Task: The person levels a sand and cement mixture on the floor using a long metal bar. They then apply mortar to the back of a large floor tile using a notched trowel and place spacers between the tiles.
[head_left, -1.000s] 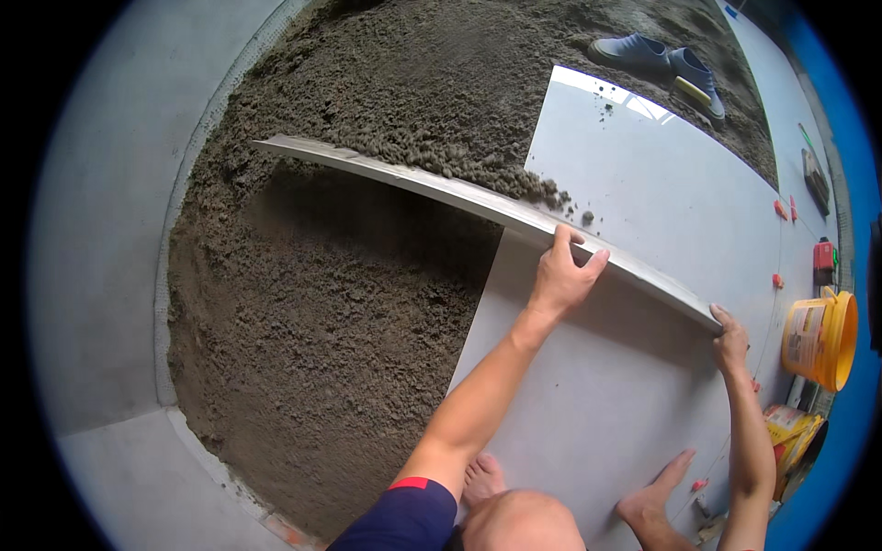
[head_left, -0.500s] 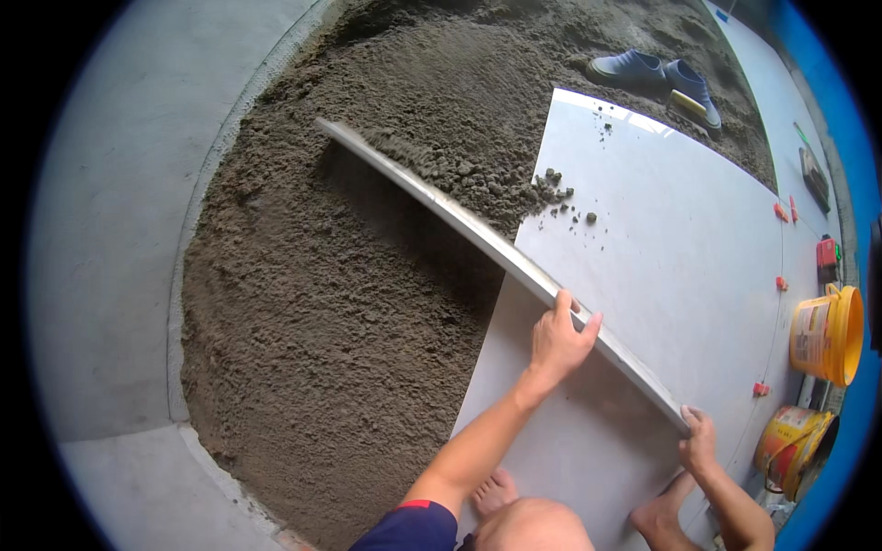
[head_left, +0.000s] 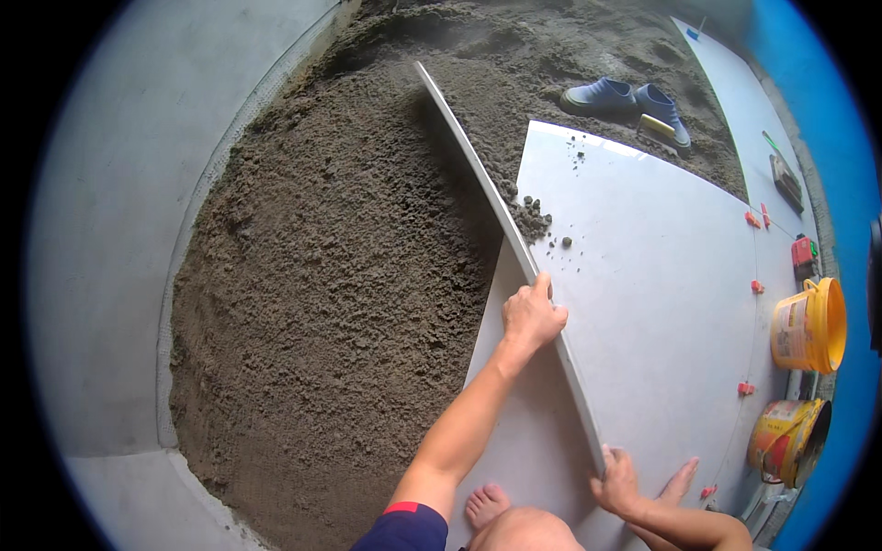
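A long metal straightedge (head_left: 491, 197) lies slanted across the grey sand-mortar bed (head_left: 322, 303) and over the large pale tile (head_left: 661, 294). My left hand (head_left: 533, 317) grips it a little below its middle, over the tile's left part. My right hand (head_left: 616, 482) holds its near end at the bottom of the view, beside my bare foot. Loose clumps of mortar (head_left: 533, 220) lie along the bar's upper right side and spill onto the tile's corner.
Blue-grey shoes (head_left: 602, 96) and a yellow-handled tool (head_left: 657, 125) lie on the mortar. Along the right stand two yellow buckets (head_left: 808, 326) (head_left: 785, 441), a red device (head_left: 804, 253), red clips (head_left: 756, 286) and a trowel (head_left: 785, 179). A grey wall (head_left: 110, 230) borders the left.
The straightedge has swung round from nearly crosswise to steeply slanted, its far end moving up and right. My right hand has moved down and left; my left hand has moved slightly left and down.
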### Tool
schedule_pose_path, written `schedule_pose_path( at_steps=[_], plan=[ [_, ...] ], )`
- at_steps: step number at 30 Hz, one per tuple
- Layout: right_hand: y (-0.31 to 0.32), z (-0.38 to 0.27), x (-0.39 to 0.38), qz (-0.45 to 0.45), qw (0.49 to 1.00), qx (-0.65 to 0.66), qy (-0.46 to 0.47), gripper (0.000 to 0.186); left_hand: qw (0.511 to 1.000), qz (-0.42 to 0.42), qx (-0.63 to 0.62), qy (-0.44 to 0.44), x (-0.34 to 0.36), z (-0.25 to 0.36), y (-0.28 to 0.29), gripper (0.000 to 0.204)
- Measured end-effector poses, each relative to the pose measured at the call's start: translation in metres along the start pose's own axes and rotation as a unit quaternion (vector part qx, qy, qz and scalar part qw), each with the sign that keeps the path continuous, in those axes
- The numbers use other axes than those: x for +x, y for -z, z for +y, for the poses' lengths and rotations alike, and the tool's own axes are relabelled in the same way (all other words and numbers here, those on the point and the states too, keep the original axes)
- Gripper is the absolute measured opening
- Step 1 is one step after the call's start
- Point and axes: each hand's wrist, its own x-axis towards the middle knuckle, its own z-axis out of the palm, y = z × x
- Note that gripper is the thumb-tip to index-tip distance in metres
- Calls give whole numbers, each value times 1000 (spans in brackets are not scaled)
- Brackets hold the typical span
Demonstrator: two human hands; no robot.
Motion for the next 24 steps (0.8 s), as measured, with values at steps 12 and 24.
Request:
schedule_pose_path(
  at_steps=[12, 24],
  plan=[
    [-35, 5, -83, -87, 994, 65, -25, 58, 993, -86, 3, -79, -61, 36, -8, 34],
    [-95, 82, -155, -82, 987, -101, 91, 52, 965, -205, 4, -165, -66, 107, -73, 42]
  ],
)
